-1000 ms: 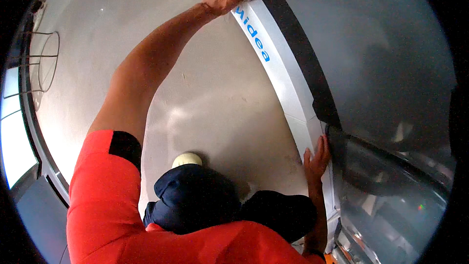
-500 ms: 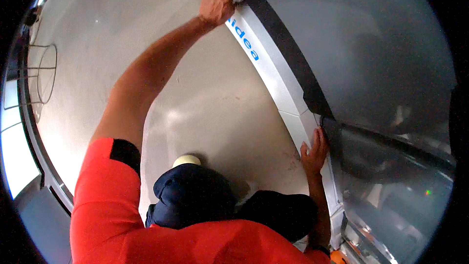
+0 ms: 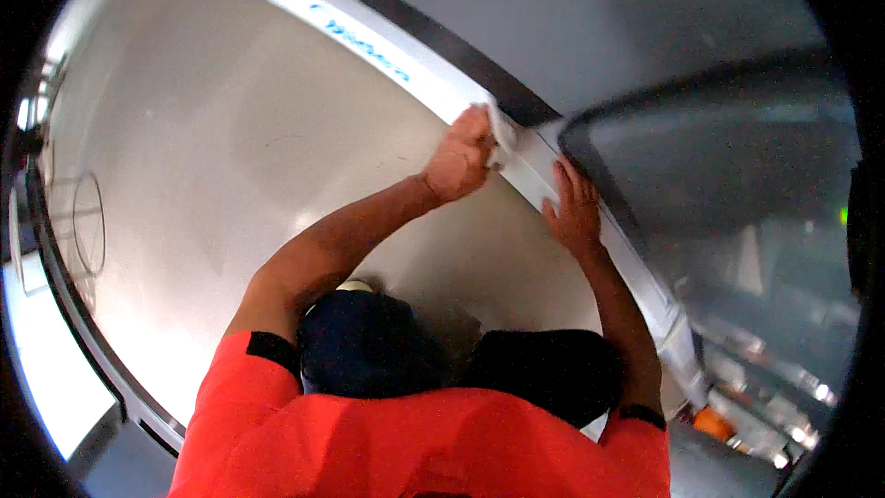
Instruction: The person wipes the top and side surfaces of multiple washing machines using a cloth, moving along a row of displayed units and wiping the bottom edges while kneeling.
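A white cloth [image 3: 501,129] is bunched in my left hand [image 3: 461,155], whose fingers close around it and press it to the white ledge [image 3: 442,83]. This long ledge has blue lettering and runs diagonally along the foot of a dark glossy panel [image 3: 664,28]. My right hand [image 3: 576,206] rests on the same ledge, nearer to me, with its fingers stretched out and nothing in them. The two hands are a short way apart.
Beige floor [image 3: 230,120] stretches to the left of the ledge. A thin wire hoop stand [image 3: 89,221] and a bright white panel [image 3: 55,360] stand at the far left. Shiny items and an orange thing [image 3: 712,422] lie at the lower right.
My left hand has slid the cloth along the ledge toward me, past the lettering, and is now close to my right hand. The view has turned, and the ledge lies more slanted.
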A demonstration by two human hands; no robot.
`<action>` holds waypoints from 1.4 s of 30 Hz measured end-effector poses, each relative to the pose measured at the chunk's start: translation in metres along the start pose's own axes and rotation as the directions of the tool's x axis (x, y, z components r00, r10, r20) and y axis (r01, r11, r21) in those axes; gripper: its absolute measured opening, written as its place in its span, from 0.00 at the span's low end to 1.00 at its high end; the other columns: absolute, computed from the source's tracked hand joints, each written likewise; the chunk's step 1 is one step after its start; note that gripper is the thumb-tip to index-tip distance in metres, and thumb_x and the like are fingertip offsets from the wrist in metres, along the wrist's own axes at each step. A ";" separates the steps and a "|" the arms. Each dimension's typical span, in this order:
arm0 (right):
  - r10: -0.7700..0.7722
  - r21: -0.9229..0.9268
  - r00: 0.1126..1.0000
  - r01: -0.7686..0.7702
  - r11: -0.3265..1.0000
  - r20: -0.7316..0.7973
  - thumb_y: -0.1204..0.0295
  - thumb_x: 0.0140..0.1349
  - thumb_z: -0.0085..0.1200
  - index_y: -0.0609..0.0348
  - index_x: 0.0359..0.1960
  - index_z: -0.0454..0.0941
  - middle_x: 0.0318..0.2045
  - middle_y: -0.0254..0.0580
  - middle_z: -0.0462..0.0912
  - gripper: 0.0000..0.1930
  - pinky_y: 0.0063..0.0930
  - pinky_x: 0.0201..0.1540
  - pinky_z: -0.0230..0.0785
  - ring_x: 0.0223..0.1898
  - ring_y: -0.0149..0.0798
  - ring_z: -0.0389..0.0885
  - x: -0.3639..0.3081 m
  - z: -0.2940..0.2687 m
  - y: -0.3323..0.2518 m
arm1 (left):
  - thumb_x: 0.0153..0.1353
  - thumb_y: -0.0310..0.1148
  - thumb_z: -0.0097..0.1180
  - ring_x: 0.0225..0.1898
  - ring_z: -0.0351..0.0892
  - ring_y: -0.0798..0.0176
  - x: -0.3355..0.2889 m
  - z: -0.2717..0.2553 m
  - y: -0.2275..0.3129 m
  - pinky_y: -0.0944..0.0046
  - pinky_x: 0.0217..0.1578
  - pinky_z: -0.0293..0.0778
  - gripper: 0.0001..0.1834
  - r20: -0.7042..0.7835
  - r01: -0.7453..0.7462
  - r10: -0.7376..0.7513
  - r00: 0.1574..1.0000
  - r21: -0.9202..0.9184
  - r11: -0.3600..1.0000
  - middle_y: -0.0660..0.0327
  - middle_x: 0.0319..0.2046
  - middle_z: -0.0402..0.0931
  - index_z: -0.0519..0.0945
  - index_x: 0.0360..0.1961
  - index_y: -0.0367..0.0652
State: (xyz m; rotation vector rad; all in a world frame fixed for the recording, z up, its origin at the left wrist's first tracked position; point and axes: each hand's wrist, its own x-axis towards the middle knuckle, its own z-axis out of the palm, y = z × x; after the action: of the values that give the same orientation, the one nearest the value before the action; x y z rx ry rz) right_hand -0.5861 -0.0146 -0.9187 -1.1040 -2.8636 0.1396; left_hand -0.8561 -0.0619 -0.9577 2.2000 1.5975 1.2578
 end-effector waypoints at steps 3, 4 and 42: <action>-0.045 0.057 0.996 0.049 0.997 -0.075 0.71 0.53 0.56 0.59 0.65 0.58 0.67 0.42 0.58 0.36 0.46 0.63 0.55 0.65 0.48 0.61 -0.007 0.003 0.008 | 0.43 0.29 0.66 0.61 0.61 0.35 0.007 -0.006 -0.005 0.45 0.64 0.56 0.34 0.058 -0.218 0.221 0.973 -0.061 0.974 0.41 0.58 0.64 0.69 0.54 0.36; -0.039 0.083 0.998 0.044 0.996 -0.051 0.71 0.53 0.56 0.59 0.65 0.58 0.67 0.42 0.58 0.36 0.45 0.64 0.55 0.65 0.47 0.60 -0.010 0.005 0.010 | 0.41 0.31 0.68 0.59 0.63 0.36 0.007 -0.011 -0.011 0.43 0.63 0.57 0.33 0.060 -0.296 0.292 0.955 0.084 0.951 0.43 0.55 0.67 0.71 0.51 0.36; 0.974 0.963 0.031 -0.148 0.226 -0.224 0.72 0.55 0.59 0.49 0.61 0.67 0.59 0.46 0.67 0.30 0.37 0.49 0.74 0.54 0.46 0.72 -0.268 -0.005 0.078 | 0.63 0.33 0.54 0.66 0.59 0.52 0.104 0.105 0.234 0.56 0.65 0.58 0.23 0.890 -0.150 0.015 0.456 0.060 0.987 0.55 0.65 0.61 0.71 0.58 0.40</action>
State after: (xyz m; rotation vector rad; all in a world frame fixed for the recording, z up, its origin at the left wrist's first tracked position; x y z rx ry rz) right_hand -0.3354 -0.1364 -0.9311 -1.5241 -0.7975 0.5430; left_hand -0.6067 -0.0385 -0.8401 2.3472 1.0953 -0.1480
